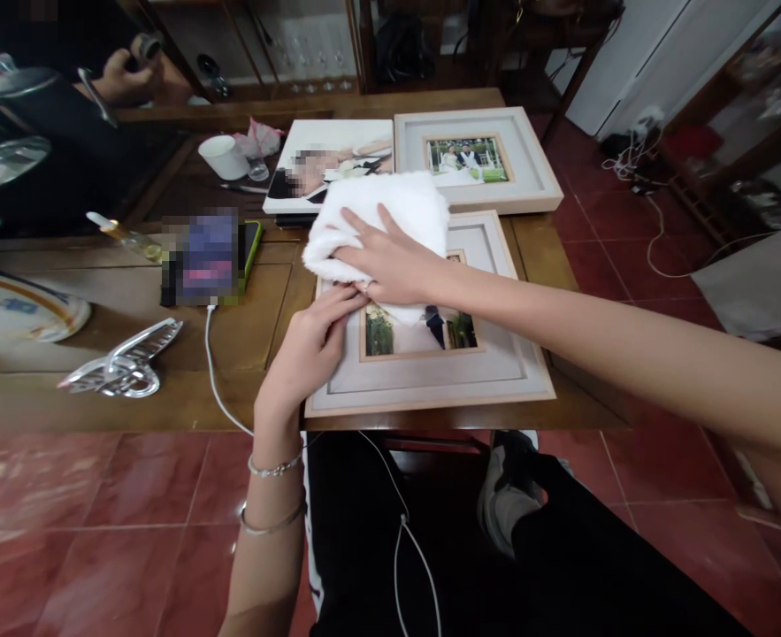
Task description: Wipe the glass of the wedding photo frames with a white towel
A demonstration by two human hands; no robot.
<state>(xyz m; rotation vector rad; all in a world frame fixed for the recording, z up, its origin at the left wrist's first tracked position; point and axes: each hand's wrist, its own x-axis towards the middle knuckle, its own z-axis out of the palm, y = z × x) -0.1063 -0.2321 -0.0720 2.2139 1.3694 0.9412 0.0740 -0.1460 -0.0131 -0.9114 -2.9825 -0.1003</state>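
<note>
A white fluffy cloth (pixel 403 199) lies bunched over the upper left part of a light wooden picture frame (pixel 430 387), covering much of its photo. My right hand (pixel 390 257) presses the cloth down from above, its fingers spread and partly sunk into the folds. At the frame's left edge rests my left hand (pixel 314 336), fingers stretched out flat and their tips touching the cloth's lower edge. Behind them are a second framed photo (pixel 536 172) and a white-edged photo panel (pixel 343 133), which the cloth partly overlaps in view.
Left on the wooden table are a phone (pixel 208 261) with a white cable (pixel 214 372), a silver hair claw (pixel 128 363), a small dropper bottle (pixel 144 248) and a white cup (pixel 224 157). Another person's hand (pixel 131 71) shows at the far left. The table's front edge is close to my legs.
</note>
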